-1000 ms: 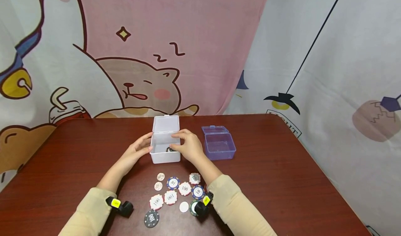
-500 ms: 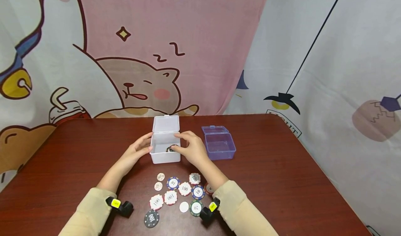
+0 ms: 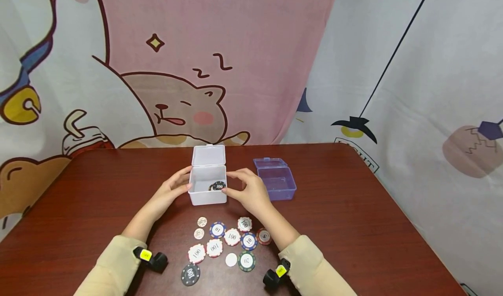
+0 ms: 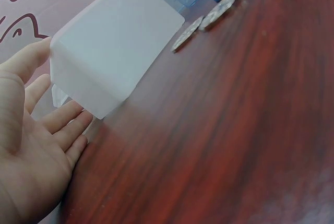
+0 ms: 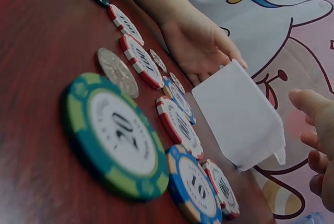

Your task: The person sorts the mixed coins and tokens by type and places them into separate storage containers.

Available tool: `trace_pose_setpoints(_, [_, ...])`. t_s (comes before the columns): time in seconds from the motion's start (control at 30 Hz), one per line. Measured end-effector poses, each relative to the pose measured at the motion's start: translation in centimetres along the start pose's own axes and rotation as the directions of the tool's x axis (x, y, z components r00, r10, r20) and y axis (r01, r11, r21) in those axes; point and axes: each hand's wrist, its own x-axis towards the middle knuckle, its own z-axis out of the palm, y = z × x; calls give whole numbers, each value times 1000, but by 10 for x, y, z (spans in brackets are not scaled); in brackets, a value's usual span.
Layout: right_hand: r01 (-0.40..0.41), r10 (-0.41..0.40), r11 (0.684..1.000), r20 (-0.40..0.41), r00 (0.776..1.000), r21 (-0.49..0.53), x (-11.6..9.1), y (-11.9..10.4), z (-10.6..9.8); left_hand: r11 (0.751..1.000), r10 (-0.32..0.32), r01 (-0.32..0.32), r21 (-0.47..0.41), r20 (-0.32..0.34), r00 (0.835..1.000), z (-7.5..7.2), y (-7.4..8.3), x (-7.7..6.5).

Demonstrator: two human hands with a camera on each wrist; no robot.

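Note:
A white lidded box (image 3: 207, 197) stands upright with its lid raised at the back. Inside, near its right front corner, lies a black poker chip (image 3: 219, 185) marked 100, overlapping another disc. My left hand (image 3: 173, 187) touches the box's left side, thumb at the rim and fingers spread along the wall, as the left wrist view also shows. Just past the right rim is my right hand (image 3: 251, 193), thumb and fingers apart with nothing between them. In the right wrist view its fingertips (image 5: 302, 98) stand off from the box wall.
A purple see-through box (image 3: 277, 194), lid up, stands right of the white one. Nearer me lie several poker chips, including a green one (image 3: 246, 261), a blue one (image 3: 218, 229) and a black one (image 3: 190, 274). Coins (image 3: 231, 259) lie among them.
My right hand has drawn back rightward out of the white box, uncovering the black chip inside. My left hand has stayed at the box's left side.

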Motion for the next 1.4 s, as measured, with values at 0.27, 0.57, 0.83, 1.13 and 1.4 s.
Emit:
trace_pose_setpoints(0.27, [40,-40,999,5,999,-3,-12,1,-11,1000,-2,2,5,-1,1000,0,1,0])
trace_pose_setpoints(0.57, [43,-42,999,45,998,-11,-27,0,-24,1000,0,0,3,-2,1000,0,1,-1])
trace_pose_setpoints(0.83, [62,-59,997,64,996,-47,-43,6,-36,1000,-6,6,-11,-5,1000,0,0,0])
trace_pose_setpoints(1.13, [55,-50,998,105,993,-44,-57,17,-48,1000,1,-1,-7,-4,1000,0,-2,0])
trace_pose_setpoints(1.4, [85,-83,996,99,992,-16,-67,25,-58,1000,0,0,-4,-5,1000,0,0,0])
